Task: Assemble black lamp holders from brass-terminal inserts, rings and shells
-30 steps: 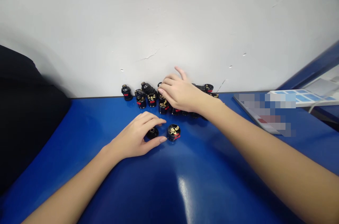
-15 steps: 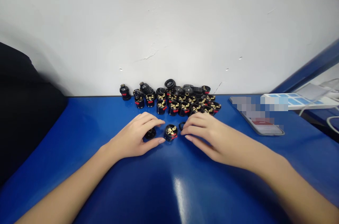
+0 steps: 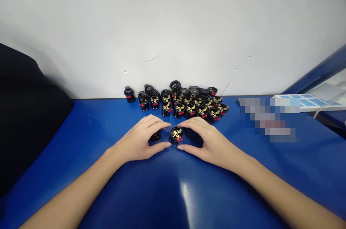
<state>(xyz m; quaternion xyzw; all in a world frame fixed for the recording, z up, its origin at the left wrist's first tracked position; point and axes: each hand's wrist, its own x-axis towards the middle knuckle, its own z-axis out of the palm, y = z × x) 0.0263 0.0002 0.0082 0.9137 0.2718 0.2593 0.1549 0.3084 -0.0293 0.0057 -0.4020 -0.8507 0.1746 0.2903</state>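
In the head view, your right hand point(image 3: 214, 144) is no longer reaching over the row of brass-contact socket housings point(image 3: 190, 111) by the wall point(image 3: 162, 23); it is now arching low over the bench point(image 3: 135, 193), closer to you. Half a second ago a dark ring was showing at its fingertips; now that ring isn't showing clearly, and whether it is lying under your palm you cannot tell from here. Your left hand point(image 3: 142, 139) is holding nearly the same curved pose as before. For the work, this seems to be meaning that both hands are now attending to one piece.

That piece, a single black socket housing point(image 3: 176, 135) with brass contacts and a red tab, is standing upright on the bench, open end up, between your two hands and in front of the row. Your left thumb and index finger are curving just beside its left edge, while your right ones are ending close around its right side; whether any fingertip is touching it, you cannot tell. Both hands are staying loosely spread, not visibly gripping anything. A black domed cap point(image 3: 155, 136) is sitting within your left hand's curve, partly hidden.
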